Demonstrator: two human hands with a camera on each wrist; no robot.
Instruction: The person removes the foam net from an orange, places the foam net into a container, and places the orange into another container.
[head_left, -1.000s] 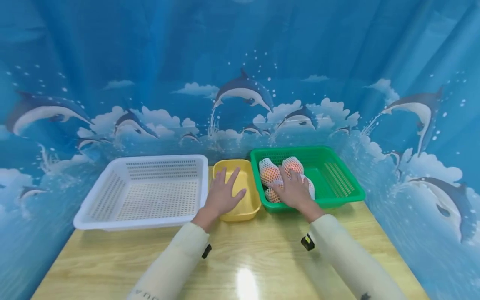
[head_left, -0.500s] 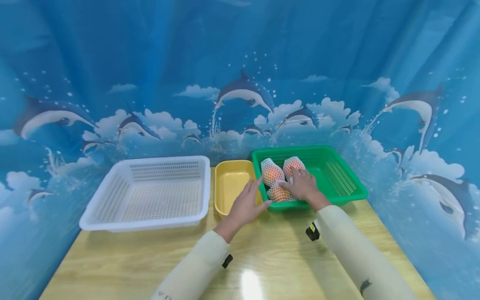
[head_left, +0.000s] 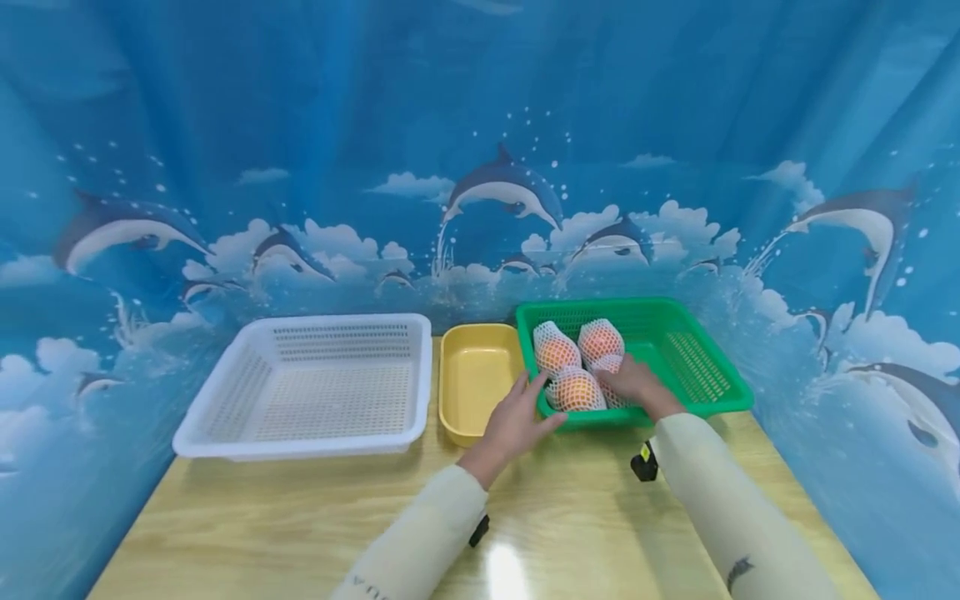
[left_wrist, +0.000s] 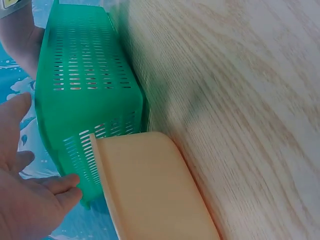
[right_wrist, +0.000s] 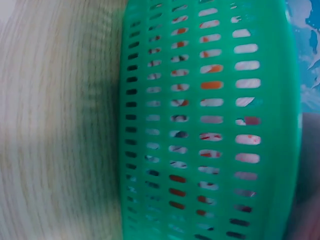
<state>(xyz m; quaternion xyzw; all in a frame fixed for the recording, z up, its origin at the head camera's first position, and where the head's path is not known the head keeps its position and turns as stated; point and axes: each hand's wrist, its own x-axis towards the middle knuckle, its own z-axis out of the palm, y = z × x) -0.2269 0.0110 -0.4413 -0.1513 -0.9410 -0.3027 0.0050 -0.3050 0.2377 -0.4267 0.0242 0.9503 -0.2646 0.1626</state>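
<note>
Several round orange-red fruits in white foam nets lie in the left part of the green basket (head_left: 701,358). My right hand (head_left: 639,385) reaches over the basket's front and grips the front right netted fruit (head_left: 613,393), its fingertips partly hidden. Left of it sits another netted fruit (head_left: 576,390), with two more behind. My left hand (head_left: 513,425) is at the basket's front left corner, fingers extended and thumb spread, holding nothing. In the left wrist view, the left fingers (left_wrist: 60,185) are beside the green wall. The right wrist view shows netted fruit through the basket's slots.
A yellow tray (head_left: 448,392) stands against the basket's left side. Further left is a white slotted basket (head_left: 217,442). All stand on a light wood table (head_left: 300,517), with a blue dolphin-print curtain (head_left: 360,100) behind and at both sides.
My left hand has moved right, from above the yellow tray to the green basket's corner. My right hand has gone from lying over the fruits to gripping the front right one.
</note>
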